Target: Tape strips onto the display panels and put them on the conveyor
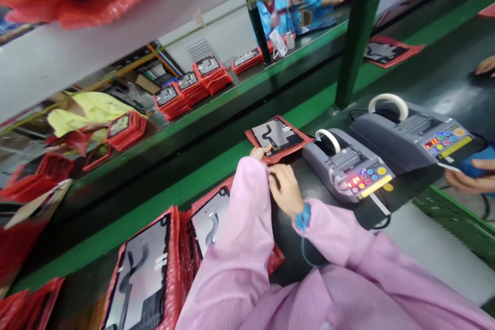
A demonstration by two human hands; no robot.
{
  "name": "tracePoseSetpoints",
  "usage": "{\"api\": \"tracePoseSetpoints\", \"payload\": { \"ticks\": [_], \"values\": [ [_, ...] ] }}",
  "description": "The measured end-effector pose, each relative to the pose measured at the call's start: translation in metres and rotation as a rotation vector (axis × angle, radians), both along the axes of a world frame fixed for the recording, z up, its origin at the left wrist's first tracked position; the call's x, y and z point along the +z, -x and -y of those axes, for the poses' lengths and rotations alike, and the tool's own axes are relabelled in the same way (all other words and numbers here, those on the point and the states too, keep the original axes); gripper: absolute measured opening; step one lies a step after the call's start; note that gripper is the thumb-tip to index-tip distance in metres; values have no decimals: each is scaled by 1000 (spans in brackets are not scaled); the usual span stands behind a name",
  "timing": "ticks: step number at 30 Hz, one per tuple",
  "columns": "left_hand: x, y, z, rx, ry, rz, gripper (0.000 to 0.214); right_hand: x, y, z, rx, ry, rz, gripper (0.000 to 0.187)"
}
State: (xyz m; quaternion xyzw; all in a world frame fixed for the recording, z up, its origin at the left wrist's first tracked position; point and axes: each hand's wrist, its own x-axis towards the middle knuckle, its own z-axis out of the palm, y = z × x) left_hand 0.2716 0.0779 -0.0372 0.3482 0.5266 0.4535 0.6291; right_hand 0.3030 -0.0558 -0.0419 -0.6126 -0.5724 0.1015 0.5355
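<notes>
A flat dark panel in a red bubble-wrap sleeve (279, 138) lies on the dark conveyor belt in front of me. My left hand (260, 153) rests its fingertips on the sleeve's near left corner; most of the hand is hidden by my pink sleeve. My right hand (285, 188) hovers just below the sleeve's near edge, fingers curled together, a blue band at the wrist. What its fingers hold, if anything, is hidden.
Two grey tape dispensers (348, 169) (415, 134) stand to the right. Stacks of red-sleeved panels (154, 263) sit at lower left, more (193, 87) on the far green-edged line. A green post (359, 31) rises behind. Another person's hand (469, 178) is at right; people in blue work beyond.
</notes>
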Motion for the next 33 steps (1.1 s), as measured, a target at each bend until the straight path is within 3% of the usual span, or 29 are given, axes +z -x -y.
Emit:
{"api": "tracePoseSetpoints", "payload": {
  "ticks": [3, 5, 7, 9, 11, 12, 15, 18, 21, 24, 26, 28, 30, 31, 33],
  "values": [
    [5, 29, 22, 43, 61, -25, 23, 10, 0, 85, 202, -143, -3, 27],
    [9, 50, 50, 80, 75, -37, 22, 11, -10, 135, 199, -252, 66, 29],
    [16, 69, 86, 90, 80, -32, 31, 11, -27, 174, -11, -294, 70, 25],
    [20, 84, 123, 72, 88, -16, 37, 8, -47, 200, -370, -220, -59, 17],
    [19, 90, 156, 43, 81, -8, 42, 4, -68, 213, -654, -82, -235, 22],
    [15, 90, 168, 25, 65, -33, 43, 1, -78, 216, -708, -9, -322, 30],
    [-3, 82, 192, -31, 6, -198, 43, -11, -101, 209, -620, 180, -583, 42],
    [-21, 72, 201, -42, -29, -326, 48, -22, -110, 194, -508, 248, -735, 42],
    [-31, 71, 209, 15, -72, -419, 63, -20, -106, 191, -518, 160, -657, 33],
    [-38, 78, 221, 63, -240, -603, 79, 11, -98, 212, -628, -11, -334, 19],
    [-45, 82, 229, 9, -448, -765, 71, 50, -93, 224, -473, -25, -43, 12],
    [-55, 85, 234, -80, -604, -869, 54, 91, -88, 214, 15, 117, 185, 11],
    [-63, 86, 235, -111, -650, -873, 44, 119, -76, 174, 441, 279, 346, 10],
    [-66, 87, 235, -98, -659, -865, 41, 125, -67, 144, 558, 353, 424, 10],
    [-69, 88, 234, -51, -663, -835, 37, 117, -43, 76, 691, 456, 551, 13]
  ]
}}
